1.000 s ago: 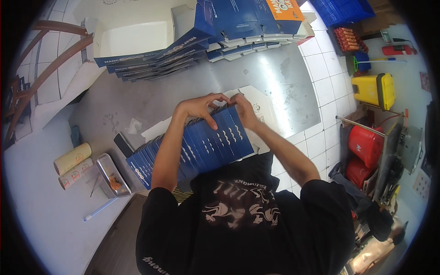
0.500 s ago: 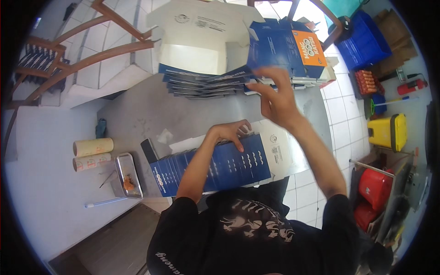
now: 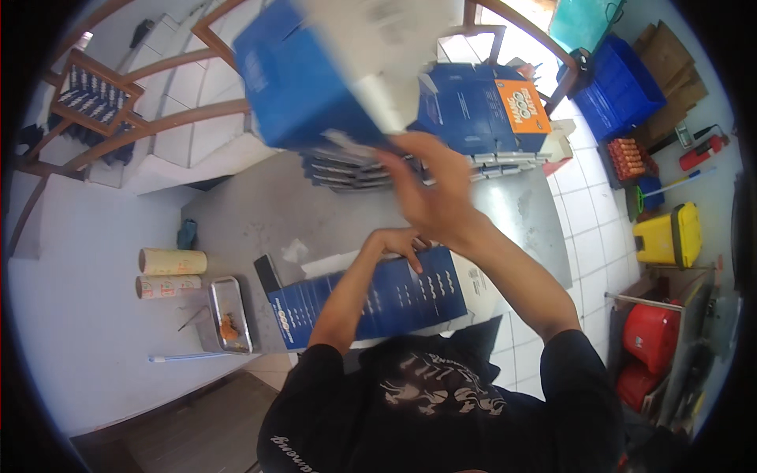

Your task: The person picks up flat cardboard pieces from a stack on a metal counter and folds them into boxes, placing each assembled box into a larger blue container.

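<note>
My right hand, blurred by motion, pinches the near edge of a blue-and-white cardboard box blank. This blank hangs tilted above the far stack of dark blue box blanks, hiding part of it. Close to my body, overlapping blue box blanks lie in a row on the grey metal table. My left hand rests on their far side, thumb spread over the printed face; its other fingertips are partly hidden. At the row's right end a white flap shows.
More blue blanks with an orange panel lie at the far right of the table. On the left are a black phone-like slab, a metal tray with orange-brown bits and two rolls. A wooden chair frame stands beyond.
My right hand has taken hold of a blank from the far stack and lifted it up, tilting it toward the left. The left hand stays on the near row. The view has shifted slightly.
</note>
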A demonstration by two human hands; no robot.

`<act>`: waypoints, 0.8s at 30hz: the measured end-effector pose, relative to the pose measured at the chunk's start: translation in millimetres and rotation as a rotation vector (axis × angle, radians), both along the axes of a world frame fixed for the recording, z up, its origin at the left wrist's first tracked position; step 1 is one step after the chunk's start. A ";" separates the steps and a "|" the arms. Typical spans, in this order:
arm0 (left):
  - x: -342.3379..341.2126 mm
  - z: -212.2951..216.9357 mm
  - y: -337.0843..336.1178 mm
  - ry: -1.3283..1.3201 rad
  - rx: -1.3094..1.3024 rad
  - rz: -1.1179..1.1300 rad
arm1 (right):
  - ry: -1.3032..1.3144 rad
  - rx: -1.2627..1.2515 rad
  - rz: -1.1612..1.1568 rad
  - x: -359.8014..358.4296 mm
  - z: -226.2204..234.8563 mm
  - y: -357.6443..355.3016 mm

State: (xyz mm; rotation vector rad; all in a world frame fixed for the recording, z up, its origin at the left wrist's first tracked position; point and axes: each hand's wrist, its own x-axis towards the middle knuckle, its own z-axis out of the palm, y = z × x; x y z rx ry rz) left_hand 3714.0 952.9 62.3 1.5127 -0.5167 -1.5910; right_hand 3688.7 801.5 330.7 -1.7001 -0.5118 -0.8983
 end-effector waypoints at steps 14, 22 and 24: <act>19.4 4.8 -43.7 0.008 -0.002 -0.158 | 1.270 0.417 0.102 -212.9 -248.1 -97.1; 23.5 6.5 -41.0 -0.019 0.030 -0.147 | 1.114 -0.040 -0.177 -156.9 -244.4 -147.6; 23.9 6.0 -44.7 -0.004 0.047 -0.146 | 0.930 -0.157 -0.203 -123.4 -272.6 -153.8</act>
